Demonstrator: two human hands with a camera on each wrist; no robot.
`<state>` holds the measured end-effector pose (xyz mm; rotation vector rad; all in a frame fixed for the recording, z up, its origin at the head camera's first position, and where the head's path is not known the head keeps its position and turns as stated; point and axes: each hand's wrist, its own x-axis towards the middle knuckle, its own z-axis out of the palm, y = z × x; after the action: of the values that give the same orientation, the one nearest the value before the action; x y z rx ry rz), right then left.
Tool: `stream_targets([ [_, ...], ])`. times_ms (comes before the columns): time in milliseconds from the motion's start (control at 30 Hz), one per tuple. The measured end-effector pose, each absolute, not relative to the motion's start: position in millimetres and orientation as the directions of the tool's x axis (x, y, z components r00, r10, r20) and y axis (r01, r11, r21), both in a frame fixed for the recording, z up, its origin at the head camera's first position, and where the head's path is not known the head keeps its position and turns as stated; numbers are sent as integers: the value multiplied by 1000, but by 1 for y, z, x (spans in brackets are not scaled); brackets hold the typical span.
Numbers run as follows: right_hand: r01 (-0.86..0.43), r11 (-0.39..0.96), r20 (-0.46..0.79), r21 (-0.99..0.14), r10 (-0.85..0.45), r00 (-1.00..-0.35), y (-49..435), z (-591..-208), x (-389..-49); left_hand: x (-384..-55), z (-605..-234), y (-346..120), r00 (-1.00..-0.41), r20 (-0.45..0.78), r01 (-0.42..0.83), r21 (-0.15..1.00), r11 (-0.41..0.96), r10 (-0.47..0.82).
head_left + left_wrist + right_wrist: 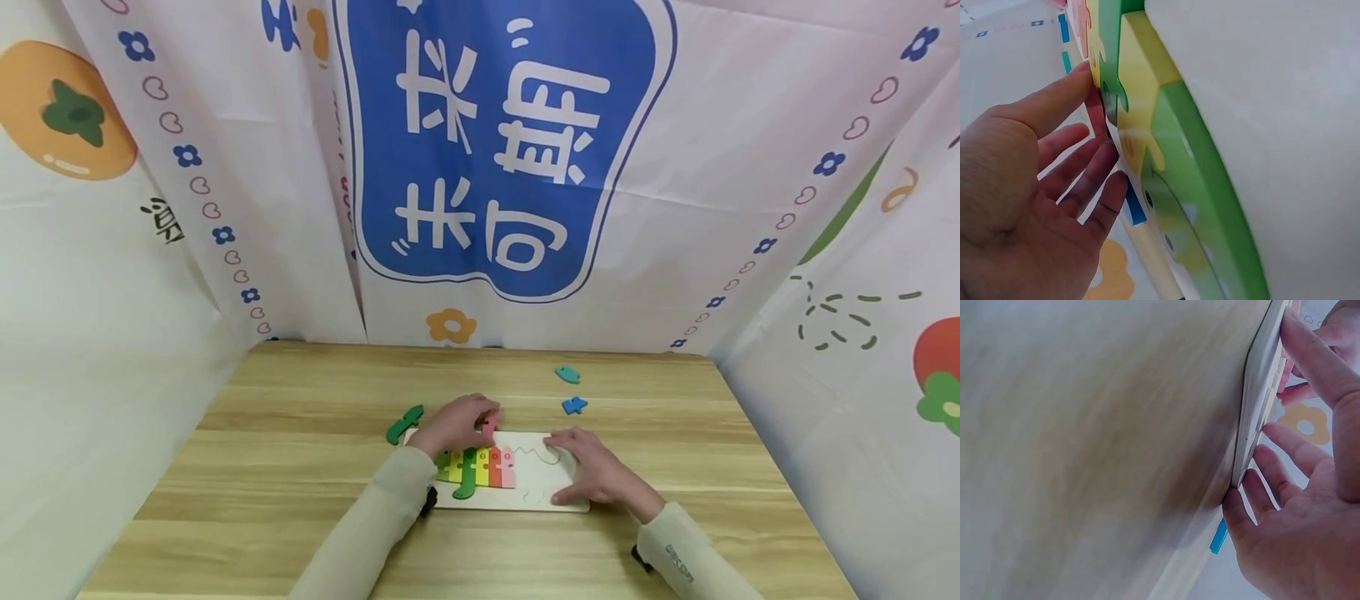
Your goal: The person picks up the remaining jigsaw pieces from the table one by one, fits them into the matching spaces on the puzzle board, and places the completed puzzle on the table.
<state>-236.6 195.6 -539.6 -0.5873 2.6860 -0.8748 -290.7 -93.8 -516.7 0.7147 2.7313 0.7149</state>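
A pale wooden puzzle board (555, 500) lies on the table, its left part filled with interlocked pieces (482, 467) in green, yellow, orange and pink. Over the board's far edge, my left hand (453, 423) pinches a pinkish-red puzzle piece (490, 425) between thumb and fingers; the left wrist view shows this piece (1096, 112) partly hidden behind the thumb. My right hand (600, 473) rests spread over the board's right end, thumb toward the near side and fingers toward the far corner. In the right wrist view its fingertips (1232, 497) touch the board's edge.
A dark green piece (405, 423) lies just off the board's far left corner. Beyond the board are a blue piece (575, 405) and a teal piece (567, 374). Printed cloth (637, 292) hangs behind the wooden table (300, 400) and along both sides.
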Motion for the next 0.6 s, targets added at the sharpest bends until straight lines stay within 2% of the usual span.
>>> stream_targets([
  [233,-301,739,-112,-602,-451,-885,195,-540,-237,-294,-521,-89,-856,-80,400,523,753,510],
  [433,-296,743,-112,-601,-445,-889,196,-540,-236,-291,-517,-89,-876,11,393,596,701,482],
  [600,-305,733,-104,-608,-455,-884,196,-539,-236,-286,-508,-91,-889,34,359,669,651,456],
])
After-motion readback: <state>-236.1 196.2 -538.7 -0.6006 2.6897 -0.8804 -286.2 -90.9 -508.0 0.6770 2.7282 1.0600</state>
